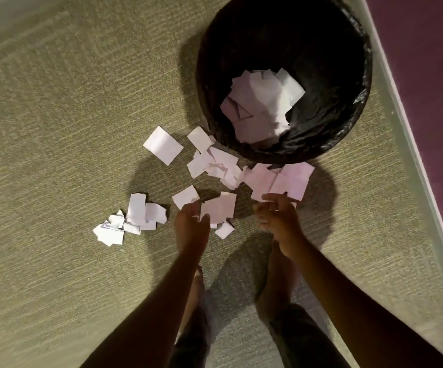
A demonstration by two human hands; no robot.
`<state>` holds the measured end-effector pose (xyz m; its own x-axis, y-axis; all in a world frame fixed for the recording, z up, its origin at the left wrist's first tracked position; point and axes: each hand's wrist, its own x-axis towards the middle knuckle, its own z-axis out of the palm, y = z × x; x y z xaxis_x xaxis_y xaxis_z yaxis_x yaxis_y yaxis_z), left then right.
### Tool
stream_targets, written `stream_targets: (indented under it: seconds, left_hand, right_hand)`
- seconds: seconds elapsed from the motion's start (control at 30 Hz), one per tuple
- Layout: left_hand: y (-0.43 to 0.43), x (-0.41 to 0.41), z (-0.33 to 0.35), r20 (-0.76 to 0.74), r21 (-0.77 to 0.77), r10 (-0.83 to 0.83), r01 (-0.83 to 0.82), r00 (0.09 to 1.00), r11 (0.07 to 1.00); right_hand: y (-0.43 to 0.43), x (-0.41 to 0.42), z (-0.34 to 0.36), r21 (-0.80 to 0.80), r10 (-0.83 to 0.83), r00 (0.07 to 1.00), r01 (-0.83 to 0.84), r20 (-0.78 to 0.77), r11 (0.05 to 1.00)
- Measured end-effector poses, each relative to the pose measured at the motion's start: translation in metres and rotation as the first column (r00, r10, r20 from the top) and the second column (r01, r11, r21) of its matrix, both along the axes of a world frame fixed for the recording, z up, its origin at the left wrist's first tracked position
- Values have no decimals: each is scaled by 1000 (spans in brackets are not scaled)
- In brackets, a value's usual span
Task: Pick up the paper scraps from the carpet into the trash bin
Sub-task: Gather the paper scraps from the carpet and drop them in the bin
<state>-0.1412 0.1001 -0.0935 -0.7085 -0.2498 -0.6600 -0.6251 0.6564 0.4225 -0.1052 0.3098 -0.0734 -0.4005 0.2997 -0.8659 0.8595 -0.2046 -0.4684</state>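
The black lined trash bin [281,30] stands at the upper right, with a pile of white scraps in the bin [261,104]. More paper scraps lie on the green carpet [55,128]: a heap by the bin's near edge [215,163], two large pieces [284,179] in front of it, a single sheet [163,144], and a cluster at the left [135,221]. My left hand [192,227] pinches the left edge of a scrap [220,207] low over the carpet. Beside it, my right hand [278,219] hovers with curled, spread fingers at the near edge of the large pieces.
A purple wall [427,62] with a pale baseboard [401,107] runs diagonally along the right, close behind the bin. My bare feet [197,285] stand on the carpet just below my hands. Open carpet stretches to the left.
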Motion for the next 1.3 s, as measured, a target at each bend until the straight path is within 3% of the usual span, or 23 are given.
stream_targets:
  seconds: [0.07,0.13,0.37,0.53,0.83,0.9,1.07,1.17,1.23,1.3]
  left_hand:
    - [2,9,-7,-54,34,-62,64,997,997]
    - [3,15,-15,-46,27,-92,93,995,995]
    - [10,25,-35,-35,-96,-130,126,991,987]
    - [4,28,-46,-81,-80,-148,142,986,987]
    - [4,24,-47,-93,-50,-222,218,970,975]
    - [3,23,-46,-73,-53,-211,208,975,977]
    - [1,24,-44,-106,-85,-238,230,965,969]
    - [9,29,-42,-113,-122,-198,184,974,975]
    - [15,35,-41,-133,-159,-182,161,974,974]
    - [18,38,-41,-155,-152,-151,127,976,980]
  right_hand:
    - [-14,0,-22,63,303,949,-309,90,949]
    - [-27,-2,-40,123,472,873,-486,125,865]
    - [-65,-10,-75,337,353,933,-356,74,871]
    - [-85,-13,-80,346,302,952,-297,42,890]
    - [-82,-5,-68,330,423,900,-368,-108,869]
    - [-78,2,-65,378,552,829,-483,-94,790]
    - [-77,21,-48,543,871,487,-749,62,380]
    - [-75,23,-32,880,891,453,-428,11,207]
    - [-74,31,-29,942,887,452,-249,-95,227]
    - [-64,40,-45,896,895,447,-399,5,194]
